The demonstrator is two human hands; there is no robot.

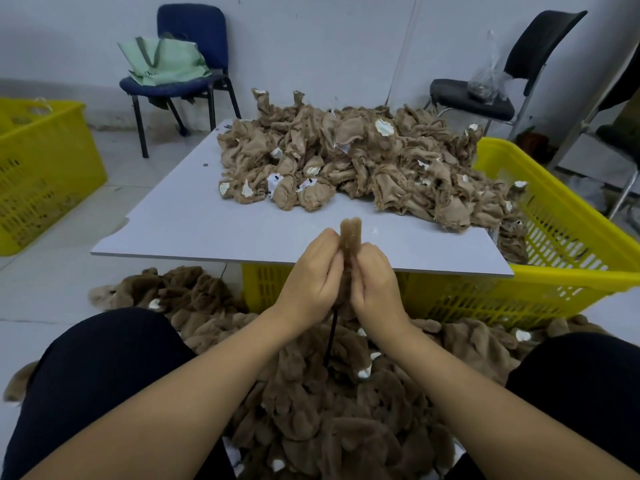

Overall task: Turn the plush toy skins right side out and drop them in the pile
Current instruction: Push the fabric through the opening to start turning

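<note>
Brown plush skin pinched between left hand and right hand fingers; unturned skins crowd worktop, yellow basket beside.

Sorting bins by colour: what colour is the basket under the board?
Yellow basket, head view.

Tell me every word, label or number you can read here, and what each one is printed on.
No text here can be read in full.
Green bag on the blue chair: dark lettering near its lower edge, too blurred to read.
White tags on the inside-out skins on the table: dark marks only, too small to read.
Yellow crates: no lettering visible.
</note>
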